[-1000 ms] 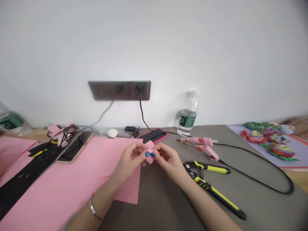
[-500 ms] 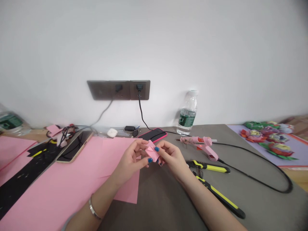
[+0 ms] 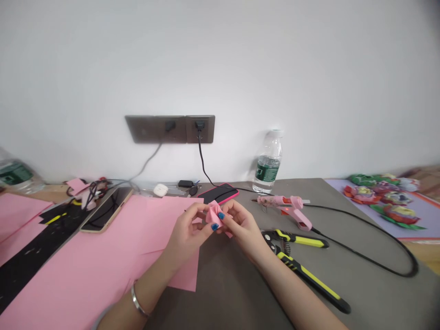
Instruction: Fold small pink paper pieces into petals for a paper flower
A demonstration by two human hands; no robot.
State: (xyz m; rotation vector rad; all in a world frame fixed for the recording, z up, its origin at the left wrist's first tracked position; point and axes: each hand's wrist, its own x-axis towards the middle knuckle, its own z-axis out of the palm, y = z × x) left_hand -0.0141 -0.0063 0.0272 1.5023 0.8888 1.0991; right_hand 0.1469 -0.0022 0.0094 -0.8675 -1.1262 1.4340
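Note:
Between both hands is a small folded piece of pink paper (image 3: 213, 213), held just above the grey table. My left hand (image 3: 188, 230) pinches its left and lower side, the thumb pressed to the front. From the right, my right hand (image 3: 239, 224) grips the paper between thumb and fingers. The fingertips behind the paper are partly hidden. Large pink paper sheets (image 3: 103, 261) lie under and left of my left forearm. Close to my right forearm rest yellow-and-black pliers (image 3: 302, 270) with spread handles.
A pink glue gun (image 3: 288, 206) with a looping black cord lies at right. Behind stand a water bottle (image 3: 267, 165) and a pink-edged phone (image 3: 220, 194). Another phone (image 3: 107, 210) lies on the left. Colourful paper flowers (image 3: 385, 197) sit far right.
The pink paper has gone from a flatter folded square to a more cupped, bunched shape. Both hands have shifted slightly left, showing more of the pliers' head.

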